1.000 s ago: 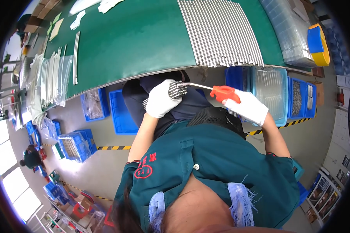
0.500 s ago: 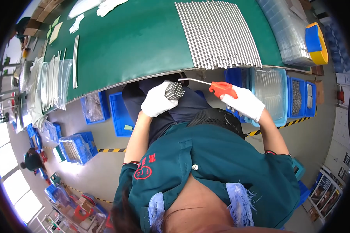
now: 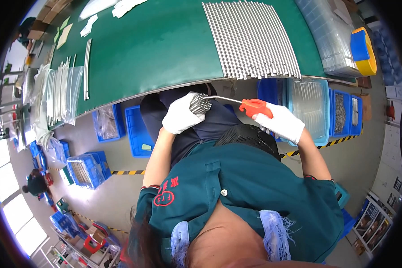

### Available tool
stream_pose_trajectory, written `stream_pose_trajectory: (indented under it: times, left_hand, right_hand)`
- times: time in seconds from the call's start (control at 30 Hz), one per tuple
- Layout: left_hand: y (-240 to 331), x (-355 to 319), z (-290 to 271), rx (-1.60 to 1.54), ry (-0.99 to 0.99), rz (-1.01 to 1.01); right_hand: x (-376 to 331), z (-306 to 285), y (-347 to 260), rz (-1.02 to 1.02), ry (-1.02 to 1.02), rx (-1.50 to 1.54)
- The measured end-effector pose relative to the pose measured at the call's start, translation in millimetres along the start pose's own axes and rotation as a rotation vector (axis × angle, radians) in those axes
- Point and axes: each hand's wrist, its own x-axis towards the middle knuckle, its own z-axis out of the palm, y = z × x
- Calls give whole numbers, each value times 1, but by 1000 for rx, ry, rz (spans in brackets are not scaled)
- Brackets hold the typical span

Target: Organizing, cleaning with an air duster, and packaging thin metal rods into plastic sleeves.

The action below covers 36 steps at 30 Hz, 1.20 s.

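Red air gun point(image 3: 254, 107) beside rod bundle point(image 3: 200, 104)

The left hand point(image 3: 183, 113) curls snugly around the rod bundle, over the lap point(image 3: 219, 121), near the desk point(image 3: 152, 49). The right hand point(image 3: 283, 122) grips the air gun, its nozzle point(image 3: 223, 98) pointing left at the rod ends. Silver tubes point(image 3: 252, 41) lie on the desk's right.

Before you: one green table point(image 3: 152, 49); at its right end, one stack of clear plastic trays point(image 3: 324, 40), with one blue-and-yellow roll point(image 3: 366, 68) at its near corner; toward your far left, one white cloth point(image 3: 89, 26) and one pale yellow sheet point(image 3: 64, 37). Below the table edge, to your left: one blue crate point(image 3: 135, 127) holding a pale green scrap point(image 3: 146, 147); near it, one crumpled clear bag point(image 3: 106, 123) in another crate. Floor: black-and-yellow striped tape point(image 3: 128, 172). Farther left: one co-worker point(image 3: 36, 185), bright windows point(image 3: 20, 203). Lower right: one white rack point(image 3: 373, 221)
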Motion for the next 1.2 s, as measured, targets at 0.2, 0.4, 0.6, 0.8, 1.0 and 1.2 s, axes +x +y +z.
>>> stream_pose_trajectory:
  times: [0.2,0.4,0.6,0.8,1.0,1.2]
  left_hand:
    - [0,0,0,-17,-11,-2]
    - [2,1,-1,14,-26,1]
    - [-1,0,0,27,7,74]
    - [1,0,0,-14,-19,9]
    - [-3,-1,0,11,-10,42]
    - [-1,0,0,47,-1,97]
  right_hand:
    - [0,2,5,-42,14,29]
    - [0,-1,3,-36,8,-24]
    - [3,1,24,-132,66,-14]
    - [-1,4,12,-54,5,33]
    - [-6,3,15,-59,-34,58]
    - [-6,3,8,-128,-6,17]
